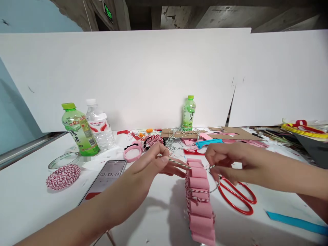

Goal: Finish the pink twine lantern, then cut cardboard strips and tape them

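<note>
A strip of curled pink paper loops, laced with red-and-white and dark-and-white cord, runs from the middle of the view toward me. My left hand pinches the green-and-white cord left of the strip, its thumb and forefinger pressed together. On the other side, my right hand pinches the same cord with curled fingers. Between both hands the cord crosses the pink loops. Red-handled scissors lie just below my right hand, their blades hidden.
At left stand a green tea bottle and a water bottle, near a phone and a red-and-white cord coil. Another green bottle stands behind tangled cord. A blue strip lies right.
</note>
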`<state>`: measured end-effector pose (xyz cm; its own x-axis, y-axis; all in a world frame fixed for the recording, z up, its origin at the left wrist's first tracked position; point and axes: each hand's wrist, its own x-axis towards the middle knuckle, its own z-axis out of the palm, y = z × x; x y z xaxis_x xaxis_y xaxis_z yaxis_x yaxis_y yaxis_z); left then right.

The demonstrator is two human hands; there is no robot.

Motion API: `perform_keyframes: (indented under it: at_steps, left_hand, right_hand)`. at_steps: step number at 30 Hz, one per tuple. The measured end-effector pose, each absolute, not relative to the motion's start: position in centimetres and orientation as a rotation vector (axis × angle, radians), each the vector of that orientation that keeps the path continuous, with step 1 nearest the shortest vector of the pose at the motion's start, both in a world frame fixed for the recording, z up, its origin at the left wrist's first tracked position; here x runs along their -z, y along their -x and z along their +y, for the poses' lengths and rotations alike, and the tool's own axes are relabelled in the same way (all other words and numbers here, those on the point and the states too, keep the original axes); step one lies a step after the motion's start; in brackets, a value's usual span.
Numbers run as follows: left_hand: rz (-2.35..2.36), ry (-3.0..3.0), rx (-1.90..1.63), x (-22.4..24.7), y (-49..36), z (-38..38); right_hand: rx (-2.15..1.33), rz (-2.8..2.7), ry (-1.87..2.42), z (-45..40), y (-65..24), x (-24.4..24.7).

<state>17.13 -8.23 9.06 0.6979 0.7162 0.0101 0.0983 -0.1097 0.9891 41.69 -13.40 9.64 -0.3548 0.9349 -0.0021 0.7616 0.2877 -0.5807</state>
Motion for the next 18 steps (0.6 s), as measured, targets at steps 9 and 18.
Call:
perform_keyframes:
  at_steps: [9,18]
  left_hand:
    - [0.383,-1.409,-0.835,-8.9,-17.5,-7.8]
    - [0.167,-1.470,-1.069,-9.5,-17.7,-8.1]
  right_hand:
    - [-0.397,-2.302,1.582,-13.5,-42.6,-9.9]
    - [-0.176,-2.171,1.585,-13.8,-43.1,-10.4]
